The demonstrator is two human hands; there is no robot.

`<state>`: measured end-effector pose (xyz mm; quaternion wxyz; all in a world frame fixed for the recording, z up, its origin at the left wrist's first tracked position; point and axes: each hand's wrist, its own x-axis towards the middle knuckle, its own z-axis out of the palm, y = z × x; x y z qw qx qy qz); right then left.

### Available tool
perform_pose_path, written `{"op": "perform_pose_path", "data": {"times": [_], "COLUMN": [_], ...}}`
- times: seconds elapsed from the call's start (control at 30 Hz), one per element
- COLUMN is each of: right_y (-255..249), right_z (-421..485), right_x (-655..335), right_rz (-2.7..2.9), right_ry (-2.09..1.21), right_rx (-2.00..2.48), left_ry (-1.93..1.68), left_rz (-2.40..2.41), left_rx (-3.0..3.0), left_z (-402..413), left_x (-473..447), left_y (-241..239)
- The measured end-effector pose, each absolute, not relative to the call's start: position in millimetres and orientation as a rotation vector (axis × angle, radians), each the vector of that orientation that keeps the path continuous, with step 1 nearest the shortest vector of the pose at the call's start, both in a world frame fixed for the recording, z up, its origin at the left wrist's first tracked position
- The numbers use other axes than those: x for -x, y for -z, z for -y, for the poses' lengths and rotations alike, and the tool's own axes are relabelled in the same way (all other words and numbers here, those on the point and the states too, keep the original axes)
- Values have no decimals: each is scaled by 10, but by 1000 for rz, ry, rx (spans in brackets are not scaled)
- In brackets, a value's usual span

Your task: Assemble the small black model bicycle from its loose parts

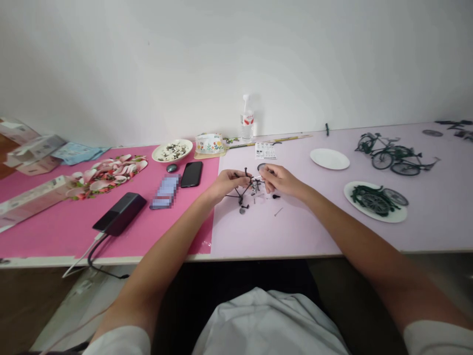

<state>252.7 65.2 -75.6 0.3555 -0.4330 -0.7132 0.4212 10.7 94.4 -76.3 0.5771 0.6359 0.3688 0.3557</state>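
Observation:
My left hand (231, 184) is closed on a dark toy bicycle frame (240, 196), whose thin tubes stick out below the fingers. Facing it, my right hand (278, 179) pinches a thin silvery rod (257, 177) that points at the frame; its far part is hidden in the fingers. Small loose parts lie on the tabletop just under both hands, among them a black piece (276, 196), a thin pin (278, 212) and a round grey disc (242, 210). A dark wheel (261, 166) shows partly behind my right hand.
To the right are assembled toy bicycles (395, 157), a white plate (330, 159) and another plate (402, 217) bearing bicycle parts. An instruction sheet (265, 151) and bottle (247, 123) stand behind. Phones (191, 174), a black device (120, 213) and a bowl (155, 154) are left.

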Motion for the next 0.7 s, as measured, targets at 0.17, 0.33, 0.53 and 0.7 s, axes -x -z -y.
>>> {"op": "perform_pose_path", "data": {"times": [0.17, 0.33, 0.53, 0.7], "right_y": [751, 748, 768, 814], "right_z": [-639, -632, -661, -692], "right_x": [-2524, -2516, -2545, -2591], "right_rz": [1855, 1855, 1859, 1881], "right_ry": [-1192, -1233, -1267, -1302], "right_rx": [1133, 1063, 1089, 1000], "left_ry": [-834, -788, -797, -766], "left_rz": [-886, -907, -903, -876], "left_rx": [-1518, -1561, -1580, -1615], "left_z": [-976, -930, -927, -935], "left_x": [-51, -68, -55, -58], "left_y": [738, 714, 704, 724]}}
